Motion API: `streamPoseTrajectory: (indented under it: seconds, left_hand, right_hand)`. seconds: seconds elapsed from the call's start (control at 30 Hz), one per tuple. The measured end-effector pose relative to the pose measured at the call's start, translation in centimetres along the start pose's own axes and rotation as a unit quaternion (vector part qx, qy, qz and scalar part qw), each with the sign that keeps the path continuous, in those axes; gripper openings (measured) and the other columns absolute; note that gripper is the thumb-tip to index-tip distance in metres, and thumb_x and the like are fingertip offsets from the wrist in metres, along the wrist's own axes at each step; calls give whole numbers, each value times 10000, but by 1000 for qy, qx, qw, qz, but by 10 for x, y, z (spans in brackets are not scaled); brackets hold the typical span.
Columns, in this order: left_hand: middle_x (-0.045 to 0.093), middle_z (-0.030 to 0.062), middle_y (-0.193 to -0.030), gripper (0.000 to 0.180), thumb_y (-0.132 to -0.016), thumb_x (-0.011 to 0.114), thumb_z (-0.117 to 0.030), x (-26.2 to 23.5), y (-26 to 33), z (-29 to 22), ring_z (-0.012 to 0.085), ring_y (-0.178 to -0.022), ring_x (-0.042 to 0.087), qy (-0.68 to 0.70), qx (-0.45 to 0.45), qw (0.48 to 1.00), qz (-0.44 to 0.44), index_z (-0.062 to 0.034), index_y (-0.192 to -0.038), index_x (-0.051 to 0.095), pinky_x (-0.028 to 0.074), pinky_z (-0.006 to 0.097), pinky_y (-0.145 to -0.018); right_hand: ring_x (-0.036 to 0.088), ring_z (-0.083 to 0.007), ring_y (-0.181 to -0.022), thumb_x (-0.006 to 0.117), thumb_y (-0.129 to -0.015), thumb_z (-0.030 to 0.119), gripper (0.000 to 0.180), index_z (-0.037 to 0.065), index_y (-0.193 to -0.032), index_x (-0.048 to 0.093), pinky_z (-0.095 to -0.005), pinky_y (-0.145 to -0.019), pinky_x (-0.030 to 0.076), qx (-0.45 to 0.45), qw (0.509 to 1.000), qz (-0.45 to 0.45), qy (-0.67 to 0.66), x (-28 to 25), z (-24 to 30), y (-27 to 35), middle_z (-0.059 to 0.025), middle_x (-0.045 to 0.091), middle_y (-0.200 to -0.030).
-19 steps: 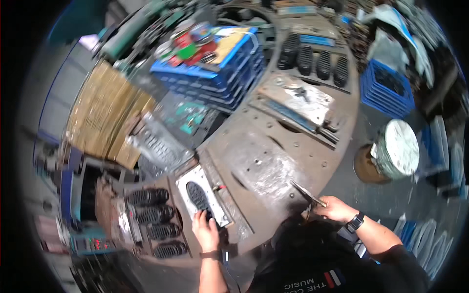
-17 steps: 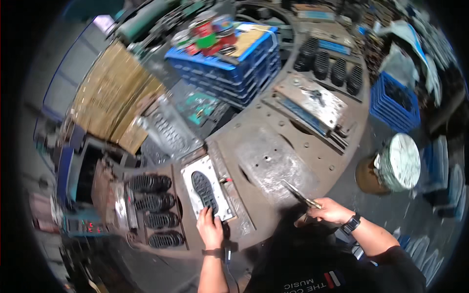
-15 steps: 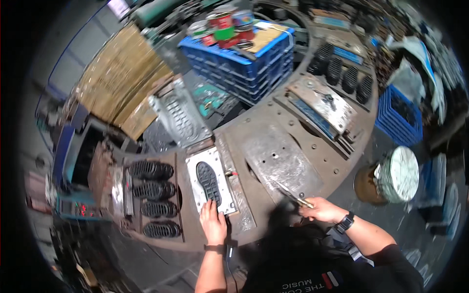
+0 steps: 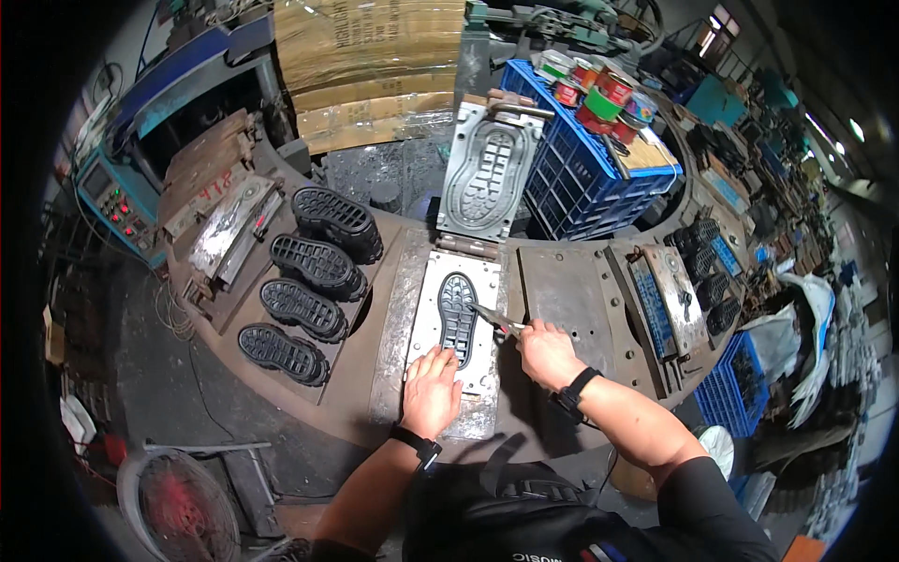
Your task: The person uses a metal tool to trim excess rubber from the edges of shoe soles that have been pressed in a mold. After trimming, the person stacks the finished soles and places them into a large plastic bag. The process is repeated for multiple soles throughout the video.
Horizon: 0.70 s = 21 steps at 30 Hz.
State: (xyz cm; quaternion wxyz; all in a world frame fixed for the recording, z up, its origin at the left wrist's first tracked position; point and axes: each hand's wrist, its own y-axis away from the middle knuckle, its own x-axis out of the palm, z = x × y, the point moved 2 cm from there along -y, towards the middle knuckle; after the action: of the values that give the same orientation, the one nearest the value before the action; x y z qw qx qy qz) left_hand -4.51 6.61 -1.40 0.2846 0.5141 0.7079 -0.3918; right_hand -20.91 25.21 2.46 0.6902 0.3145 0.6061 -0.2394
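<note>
Presently, the sole lies flat in the mould, at the middle of the scene, and the lid stands raised on the far side. The right hand is closed around a pointed tool, whose tip is at the sole's right edge; if it touches, I cannot tell. In my judgement, the tip should lie low and move gently along this edge, because a steep push could damage the sole or scratch the mould. The left hand holds nothing: it is palm down, fingers stretched to the sole's near end, where light pressure seems useful. The right forearm comes slanting from near right.
</note>
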Motion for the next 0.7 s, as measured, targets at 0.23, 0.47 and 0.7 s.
streamPoseTrajectory:
  seconds: [0.23, 0.47, 0.7]
  left_hand:
    - [652, 107, -1360, 395, -828, 701, -98, -9, -7, 9, 309, -1351, 546, 41, 5, 999, -2, -36, -1218, 703, 414, 471, -1107]
    - [659, 99, -1358, 375, -838, 698, -104, -14, 6, 24, 306, -1352, 547, 69, -22, 997, 2, -28, -1205, 714, 408, 461, -1111]
    - [678, 101, -1284, 332, -874, 737, -182, -29, -37, 26, 319, -1202, 619, 188, -34, 981, 32, -71, -1186, 718, 477, 447, -1037]
  right_hand:
    - [691, -331, -959, 627, -900, 160, 171, 23, -986, 679, -465, -830, 553, -43, 990, -52, 123, -3, 19, -35, -161, 675, -1024]
    - [682, -442, -866, 641, -1011, 368, 344, 25, -1028, 658, -499, -759, 545, -64, 960, 220, -163, -88, 48, 55, -227, 691, -913]
    - [711, -268, -868, 618, -1063, 250, 327, -47, -1199, 631, -420, -772, 615, 407, 711, 221, -529, 51, -73, 184, -148, 715, -1032]
